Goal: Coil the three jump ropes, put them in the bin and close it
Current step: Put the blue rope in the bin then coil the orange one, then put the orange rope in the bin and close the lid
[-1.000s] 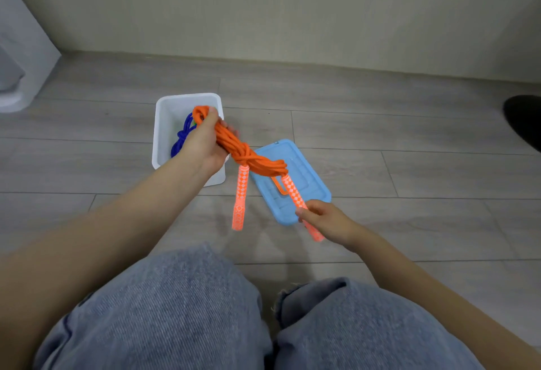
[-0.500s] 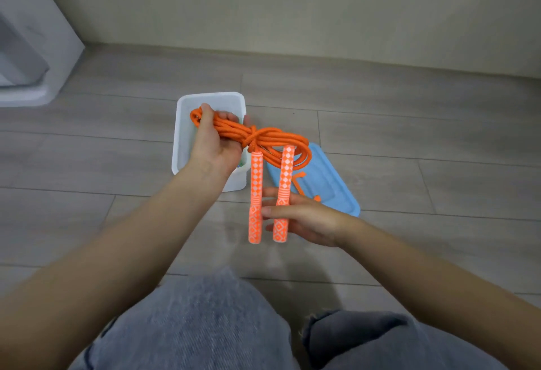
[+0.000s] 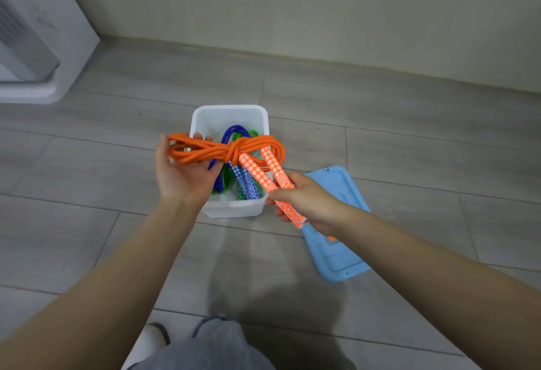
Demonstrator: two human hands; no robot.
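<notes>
The coiled orange jump rope [image 3: 205,150] hangs just above the white bin [image 3: 231,113]. My left hand [image 3: 184,176] holds the left end of its coil, palm up. My right hand [image 3: 304,199] grips both orange-and-white checked handles [image 3: 257,172] at the bin's right front corner. Inside the bin lie the blue rope [image 3: 231,132] and the green rope [image 3: 253,132], their patterned handles [image 3: 247,186] pointing to the front wall. The light blue lid [image 3: 339,255] lies flat on the floor to the right of the bin, partly hidden by my right arm.
A white appliance base [image 3: 35,56] stands at the far left against the wall. The wall's skirting [image 3: 322,59] runs behind the bin. My knees in jeans [image 3: 210,349] and a white shoe [image 3: 146,343] are at the bottom edge. Grey plank floor surrounds the bin.
I have risen or leaned forward, and the bin's inside now shows. Both hands carried the orange rope over the bin opening. My right hand closed around both handles.
</notes>
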